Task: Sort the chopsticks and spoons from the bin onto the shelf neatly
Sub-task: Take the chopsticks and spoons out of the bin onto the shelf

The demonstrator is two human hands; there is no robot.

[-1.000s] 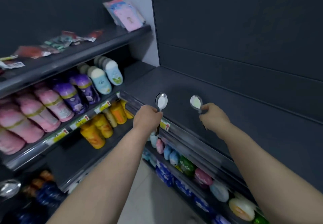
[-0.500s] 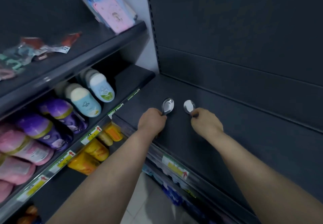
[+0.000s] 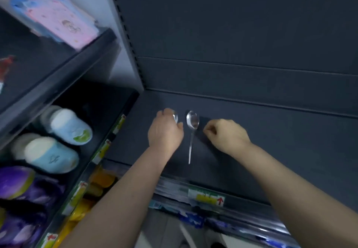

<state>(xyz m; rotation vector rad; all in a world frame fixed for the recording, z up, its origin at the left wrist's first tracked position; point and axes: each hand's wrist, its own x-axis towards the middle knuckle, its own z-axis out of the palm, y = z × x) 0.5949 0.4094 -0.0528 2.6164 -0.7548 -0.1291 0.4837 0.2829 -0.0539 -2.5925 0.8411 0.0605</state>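
On the dark shelf (image 3: 271, 143) straight ahead, a loose spoon (image 3: 192, 122) lies flat, bowl toward the back panel and thin handle pointing at the front edge. The person's right hand (image 3: 226, 134) sits just beside that bowl, apart from it, fingers curled in and holding nothing that I can see. The left hand (image 3: 165, 131) is on the other side, fingers wrapped over a second spoon (image 3: 175, 116). Only a sliver of its shiny bowl peeks out past the knuckles, and its handle is hidden under the palm, so I cannot tell whether it touches the shelf. The bin is out of sight.

To my eye the second spoon is meant to go down next to the loose one. The two bowls are close, so a careless release could leave it overlapping or skewed, spoiling the row. Either hand could also clip the loose spoon in pulling away. Bare metal on a smooth shelf would likely slide or spin toward the price strip (image 3: 207, 198) at the lip.
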